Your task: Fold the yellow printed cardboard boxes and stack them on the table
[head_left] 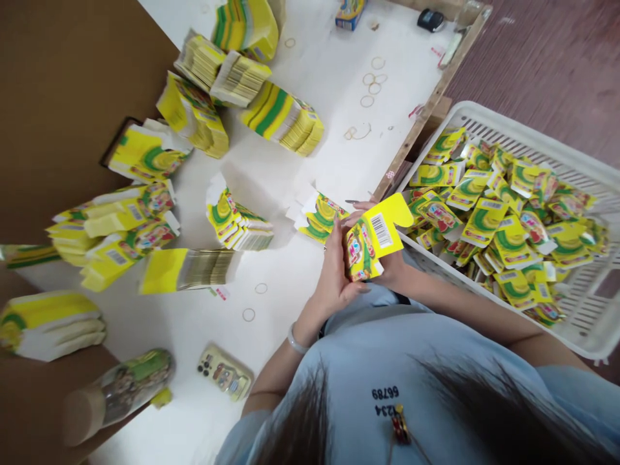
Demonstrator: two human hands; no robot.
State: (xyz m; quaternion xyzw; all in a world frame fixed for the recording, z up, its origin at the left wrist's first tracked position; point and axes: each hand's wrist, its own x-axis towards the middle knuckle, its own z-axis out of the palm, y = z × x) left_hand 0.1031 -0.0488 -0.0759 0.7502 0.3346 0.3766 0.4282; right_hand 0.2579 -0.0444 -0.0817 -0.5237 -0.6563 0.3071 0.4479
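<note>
A small yellow carton with a barcode, colourful print and an unfolded end flap is between my hands, just in front of my body. My left hand is closed around its left side, thumb along the lower edge. Most of my right hand is hidden behind the carton, which it supports from the back and right. A few fingertips show above the carton's upper left. Just beyond my left fingers, flat yellow cartons with white flaps lie on the white table.
Bundles of flat cartons stand across the table's left and far parts. At right, a white plastic basket holds many cartons. A phone, a clear jar, rubber bands, a blue box and a black object lie around.
</note>
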